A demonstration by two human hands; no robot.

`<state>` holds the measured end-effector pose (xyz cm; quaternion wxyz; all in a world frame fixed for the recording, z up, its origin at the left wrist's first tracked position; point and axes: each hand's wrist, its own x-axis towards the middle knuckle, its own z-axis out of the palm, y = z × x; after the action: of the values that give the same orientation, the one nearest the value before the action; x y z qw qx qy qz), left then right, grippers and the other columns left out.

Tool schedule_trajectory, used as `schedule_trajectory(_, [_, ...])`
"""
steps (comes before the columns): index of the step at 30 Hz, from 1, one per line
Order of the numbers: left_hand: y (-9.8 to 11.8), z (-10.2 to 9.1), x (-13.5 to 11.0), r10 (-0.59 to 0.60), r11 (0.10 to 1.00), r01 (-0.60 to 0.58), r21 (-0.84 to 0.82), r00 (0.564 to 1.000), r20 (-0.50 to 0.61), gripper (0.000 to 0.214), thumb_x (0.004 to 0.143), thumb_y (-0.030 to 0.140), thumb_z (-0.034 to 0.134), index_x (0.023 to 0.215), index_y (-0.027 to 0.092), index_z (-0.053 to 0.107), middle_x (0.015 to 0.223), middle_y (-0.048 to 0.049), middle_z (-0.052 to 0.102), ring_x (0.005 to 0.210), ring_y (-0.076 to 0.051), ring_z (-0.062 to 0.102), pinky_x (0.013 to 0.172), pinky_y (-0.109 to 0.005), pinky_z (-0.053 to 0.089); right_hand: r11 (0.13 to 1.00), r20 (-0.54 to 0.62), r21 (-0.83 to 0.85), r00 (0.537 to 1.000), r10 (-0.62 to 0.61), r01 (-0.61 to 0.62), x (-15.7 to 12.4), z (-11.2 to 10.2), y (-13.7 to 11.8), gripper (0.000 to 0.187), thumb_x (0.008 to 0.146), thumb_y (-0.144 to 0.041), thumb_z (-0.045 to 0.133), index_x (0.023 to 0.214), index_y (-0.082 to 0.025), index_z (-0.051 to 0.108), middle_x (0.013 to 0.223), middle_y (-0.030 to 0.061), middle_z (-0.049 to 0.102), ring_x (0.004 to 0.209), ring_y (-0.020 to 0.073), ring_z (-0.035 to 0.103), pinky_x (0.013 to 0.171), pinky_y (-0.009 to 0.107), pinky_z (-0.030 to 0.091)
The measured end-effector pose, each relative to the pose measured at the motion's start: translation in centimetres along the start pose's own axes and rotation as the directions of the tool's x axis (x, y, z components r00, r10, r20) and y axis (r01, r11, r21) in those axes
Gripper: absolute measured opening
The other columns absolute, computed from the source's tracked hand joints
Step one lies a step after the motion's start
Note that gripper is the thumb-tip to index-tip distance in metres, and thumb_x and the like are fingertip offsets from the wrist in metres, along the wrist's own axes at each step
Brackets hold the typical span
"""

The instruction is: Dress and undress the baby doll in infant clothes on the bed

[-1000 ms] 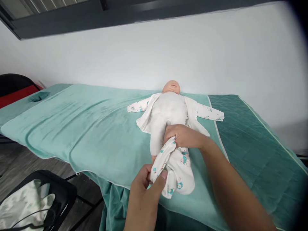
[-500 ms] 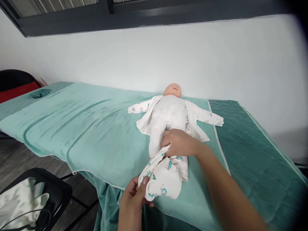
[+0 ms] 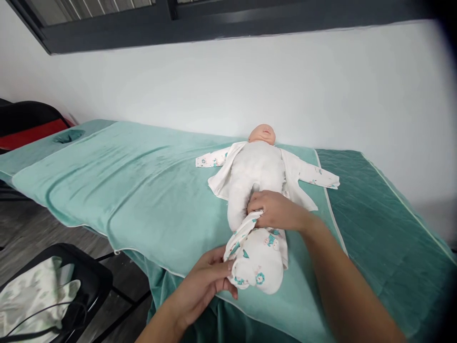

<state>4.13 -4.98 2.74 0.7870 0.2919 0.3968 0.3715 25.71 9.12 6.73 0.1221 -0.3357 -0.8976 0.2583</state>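
A baby doll with a soft white body lies on its back, head toward the wall. Its white printed jacket is spread open, sleeves stretched out to both sides. White printed baby pants are bunched around the lower legs. My right hand grips the upper edge of the pants between the doll's legs; its fingertips are partly hidden. Lower down, my left hand pinches the left edge of the pants with the thumb on top. The doll's feet are hidden by the cloth.
The doll lies on a light green sheet over a massage table with a face hole at the far left. Darker green quilted cloth covers the right end. A black chair holds patterned cloth and a cable.
My left hand has shifted along the pants' edge, its wrist now angled in from the left. My right hand keeps its hold. The whole view has slid slightly, so everything appears further right.
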Motion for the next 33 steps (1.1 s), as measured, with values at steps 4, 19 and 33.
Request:
schedule_trajectory(4, [0.1,-1.2,0.6,0.038,0.999,-0.034,-0.043,0.995,0.095,0.047,0.069,0.029,0.082,0.114,0.019,0.072,0.092,-0.0085,0.067,0.078,-0.018,0.06,0.071,-0.031,0.054,0.991,-0.012,0.132,1.0,0.003,-0.001,-0.3,-0.4,0.4,0.012,0.079,-0.031,0.074,0.081,-0.02,0.071,0.089,0.0012,0.066,0.086,0.018,0.06,0.076,0.029,0.041])
schedule_trajectory(19, [5.7,-2.6,5.4,0.35,0.797,-0.241,0.554,0.932,-0.098,0.006,0.073,0.015,0.061,0.079,0.017,0.062,0.071,0.0033,0.058,0.068,-0.013,0.054,0.063,-0.022,0.042,0.989,0.049,0.143,0.998,0.029,-0.036,-0.5,-0.9,-0.3,0.04,0.08,-0.06,0.07,0.091,-0.022,0.074,0.095,0.0032,0.068,0.089,0.0209,0.06,0.078,0.032,0.041])
schedule_trajectory(33, [6.4,-2.2,10.4,0.751,0.466,-0.328,0.822,0.638,-0.171,0.02,0.077,0.015,0.057,0.095,0.021,0.065,0.096,-0.0016,0.066,0.09,-0.016,0.059,0.079,-0.028,0.046,0.981,-0.064,0.123,0.986,0.156,-0.148,-0.2,-0.1,-0.2,0.031,0.084,-0.048,0.067,0.071,-0.022,0.058,0.075,-0.0025,0.06,0.073,0.0154,0.053,0.064,0.029,0.034])
